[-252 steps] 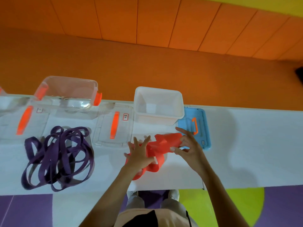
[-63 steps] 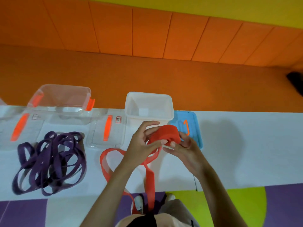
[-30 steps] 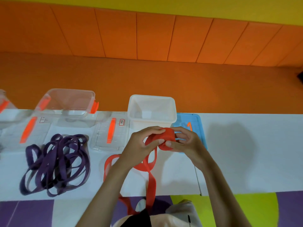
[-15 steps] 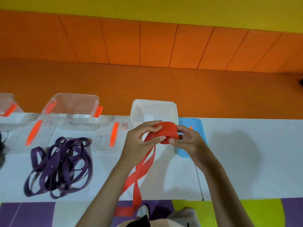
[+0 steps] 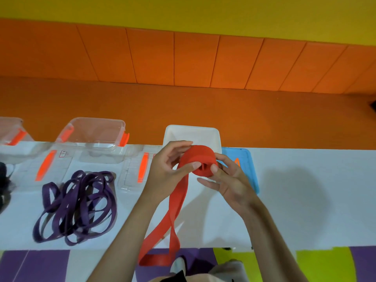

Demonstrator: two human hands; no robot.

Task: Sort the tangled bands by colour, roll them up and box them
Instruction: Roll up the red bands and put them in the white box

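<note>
Red mid-roll, pinching the band roll (image 5: pixel 198 154) between left hand (image 5: pixel 164 169) and right hand (image 5: pixel 230 180) just near of the white box (image 5: pixel 191 127), hole facing near, loose tail (image 5: pixel 177 200) off its left side down past the near table (image 5: pixel 305 200) edge, so probably left-hand winding next

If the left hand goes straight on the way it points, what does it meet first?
Likely the white box, its near rim just beyond the red roll the left hand grips; height is unclear.
</note>
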